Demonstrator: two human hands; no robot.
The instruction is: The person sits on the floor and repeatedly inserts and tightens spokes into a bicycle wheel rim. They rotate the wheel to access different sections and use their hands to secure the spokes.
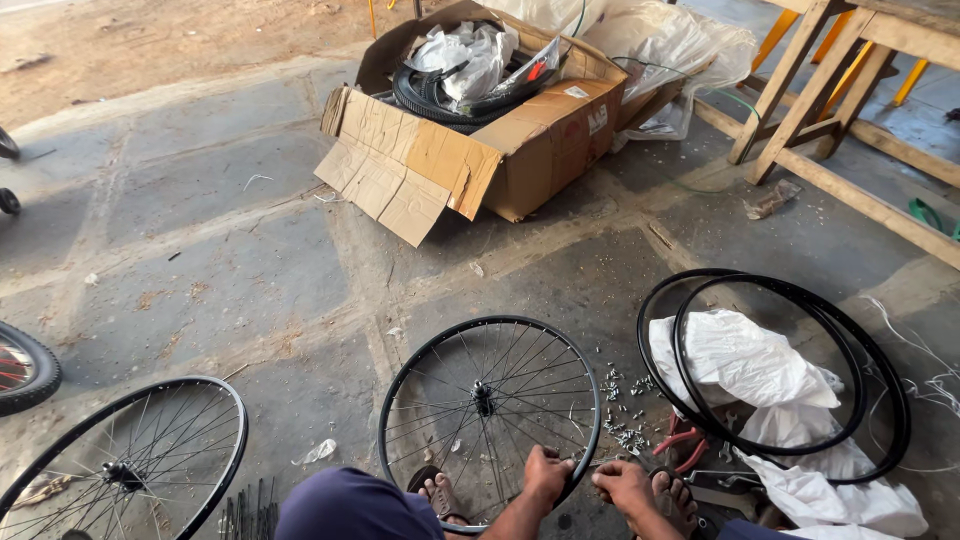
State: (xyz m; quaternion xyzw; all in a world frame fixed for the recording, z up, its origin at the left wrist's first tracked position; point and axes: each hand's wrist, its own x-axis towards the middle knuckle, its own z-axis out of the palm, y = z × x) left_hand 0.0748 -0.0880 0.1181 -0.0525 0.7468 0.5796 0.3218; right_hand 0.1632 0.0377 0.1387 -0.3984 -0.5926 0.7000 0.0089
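A black spoked bicycle wheel point(489, 408) stands nearly upright on the stone floor in front of me, its hub at the centre. My left hand point(547, 473) is shut on the lower right part of its rim. My right hand point(624, 486) sits just right of the rim near the floor, fingers curled; what it holds is hidden. My sandalled feet point(437, 493) rest on either side of the wheel's bottom. Small metal spoke nipples point(624, 408) lie scattered on the floor beside the wheel.
Two bare black rims point(770, 362) lie to the right over white plastic sheets, with red-handled pliers point(680, 445) nearby. Another spoked wheel point(135, 460) stands lower left. An open cardboard box point(500, 130) holds tyres. A wooden bench frame point(820, 110) is top right.
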